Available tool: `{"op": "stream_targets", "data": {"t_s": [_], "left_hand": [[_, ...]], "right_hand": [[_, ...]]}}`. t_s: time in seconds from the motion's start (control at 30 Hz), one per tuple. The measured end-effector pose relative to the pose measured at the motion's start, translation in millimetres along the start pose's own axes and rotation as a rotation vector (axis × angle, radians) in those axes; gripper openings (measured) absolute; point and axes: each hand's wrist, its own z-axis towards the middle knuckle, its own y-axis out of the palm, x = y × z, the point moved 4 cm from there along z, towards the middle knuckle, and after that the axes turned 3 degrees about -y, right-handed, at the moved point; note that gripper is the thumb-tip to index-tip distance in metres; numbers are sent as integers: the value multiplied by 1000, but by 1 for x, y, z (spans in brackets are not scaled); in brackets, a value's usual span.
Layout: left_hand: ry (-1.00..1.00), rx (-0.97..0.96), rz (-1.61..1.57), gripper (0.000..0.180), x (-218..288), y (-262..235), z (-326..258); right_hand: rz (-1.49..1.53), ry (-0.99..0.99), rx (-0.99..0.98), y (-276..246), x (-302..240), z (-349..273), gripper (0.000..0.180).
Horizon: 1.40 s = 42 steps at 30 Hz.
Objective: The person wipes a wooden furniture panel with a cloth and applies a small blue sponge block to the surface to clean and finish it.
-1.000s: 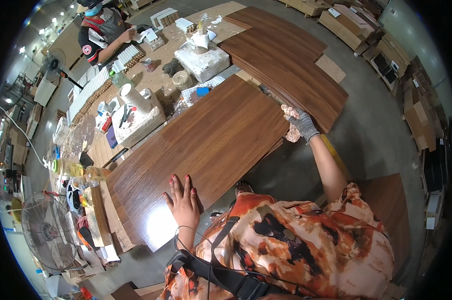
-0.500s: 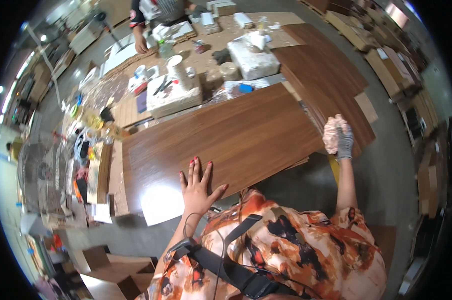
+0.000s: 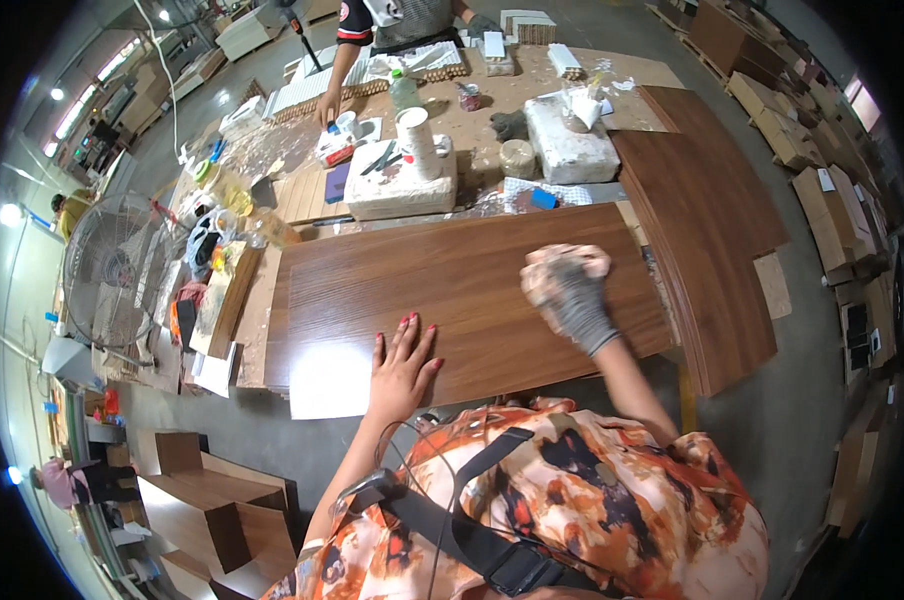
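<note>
A long dark-brown wood panel [image 3: 472, 295] lies flat across the middle of the frame, on a cluttered desk [image 3: 532, 90]. The left hand [image 3: 402, 365] rests bare and palm-down on the panel's near edge, lower centre, fingers [image 3: 409, 328] spread wide and holding nothing. The right hand [image 3: 577, 300], in a grey glove, presses a crumpled pale cloth [image 3: 562, 265] onto the panel right of centre, fingers curled over it. Behind the panel stand two white foam blocks [image 3: 402, 190], one bearing a white roll [image 3: 417, 140]. More brown panels [image 3: 712, 210] are stacked at right. A floor fan [image 3: 107, 265] stands at left. Another person's arm [image 3: 337, 75] reaches onto the desk, top centre.
</note>
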Motion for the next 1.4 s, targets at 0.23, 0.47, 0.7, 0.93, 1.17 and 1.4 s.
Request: {"op": "stream_targets", "data": {"t_s": [0.23,0.47,0.7,0.93,1.17,1.4], "left_hand": [[-35,-18,-206,57,-11,-18,5],[-17,-22,-209,85,49,-5,20],[-53,0,-67,68,75,11,58],[-111,30,-84,67,66,9,50],[-142,18,-90,64,70,4,49],[-75,15,-126,67,69,13,56]], "right_hand": [[-1543,-243,-690,87,83,-53,75],[-1212,-3,-463,76,-51,6,42],[-1856,-94,1,-100,-114,200,55],[-2402,490,-196,-63,-62,257,51],[-2377,423,-32,-110,-48,284,38],[-1878,-29,41,-148,-117,268,49]]}}
